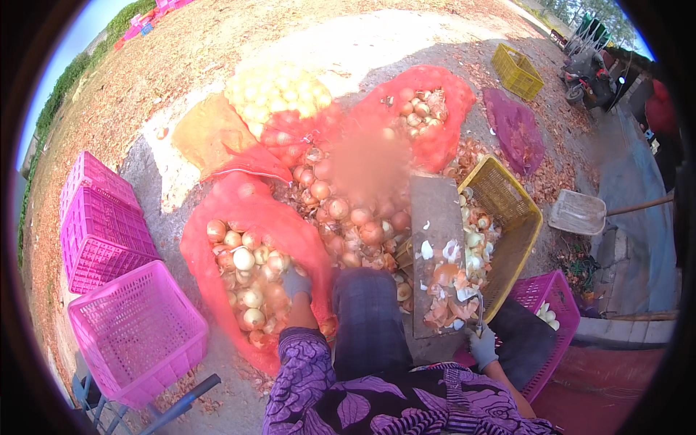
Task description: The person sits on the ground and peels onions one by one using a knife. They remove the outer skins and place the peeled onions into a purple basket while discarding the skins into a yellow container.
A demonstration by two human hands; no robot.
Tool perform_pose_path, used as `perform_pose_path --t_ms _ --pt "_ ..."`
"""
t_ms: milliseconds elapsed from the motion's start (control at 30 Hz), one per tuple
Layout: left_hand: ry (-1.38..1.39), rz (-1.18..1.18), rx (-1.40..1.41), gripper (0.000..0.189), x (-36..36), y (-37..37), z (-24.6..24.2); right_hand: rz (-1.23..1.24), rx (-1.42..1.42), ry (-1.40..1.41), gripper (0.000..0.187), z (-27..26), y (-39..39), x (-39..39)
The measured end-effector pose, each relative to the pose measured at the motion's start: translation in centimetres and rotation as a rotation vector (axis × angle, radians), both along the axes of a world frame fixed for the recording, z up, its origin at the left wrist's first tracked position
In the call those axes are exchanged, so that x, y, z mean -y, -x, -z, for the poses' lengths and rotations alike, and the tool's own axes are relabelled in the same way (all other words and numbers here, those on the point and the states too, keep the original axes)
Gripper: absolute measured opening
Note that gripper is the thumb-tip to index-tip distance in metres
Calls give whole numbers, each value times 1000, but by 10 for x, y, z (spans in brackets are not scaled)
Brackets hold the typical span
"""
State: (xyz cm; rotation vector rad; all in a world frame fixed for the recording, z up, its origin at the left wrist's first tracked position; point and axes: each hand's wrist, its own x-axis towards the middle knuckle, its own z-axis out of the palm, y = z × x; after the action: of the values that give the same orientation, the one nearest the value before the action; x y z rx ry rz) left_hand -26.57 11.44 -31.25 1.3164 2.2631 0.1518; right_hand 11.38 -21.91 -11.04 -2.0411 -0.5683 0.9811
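Note:
My left hand [296, 284], in a grey glove, reaches into an open red mesh sack [201, 250] of onions [243, 259]. Its fingers are among the onions, and whether they grip one is hard to see. My right hand [483, 348], also gloved, is shut on a small knife [480, 312], blade pointing away from me. The knife is by the near end of a wooden board [435, 201] strewn with onion skins [448, 280]. Beside the board, a tilted yellow plastic crate [524, 239] holds skins and trimmings. Loose unpeeled onions [372, 232] are heaped beyond my knee.
Pink crates [136, 326] stand on the left near a blue metal bar [187, 399]. A purple crate [568, 304] with peeled onions [546, 315] is at my right. Further off are full mesh sacks [375, 103], a yellow crate [516, 70], a shovel [579, 212] and a scooter [590, 76].

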Motion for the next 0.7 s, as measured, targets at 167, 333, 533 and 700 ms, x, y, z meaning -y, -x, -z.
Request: perform_pose_path --t_ms 167,333,533,700 --pt "-424 -132 835 60 4 101 87 2 -118 -153 26 17 7 -22" --pt "-365 -274 1122 62 0 36 -97 -109 53 -212 31 -19 8 -36" --pt "-464 441 1192 67 5 -38 -318 -198 -127 -415 41 -85 27 -98" --pt "-303 1218 904 78 49 -144 -404 -189 -308 -713 47 -137 33 -128"
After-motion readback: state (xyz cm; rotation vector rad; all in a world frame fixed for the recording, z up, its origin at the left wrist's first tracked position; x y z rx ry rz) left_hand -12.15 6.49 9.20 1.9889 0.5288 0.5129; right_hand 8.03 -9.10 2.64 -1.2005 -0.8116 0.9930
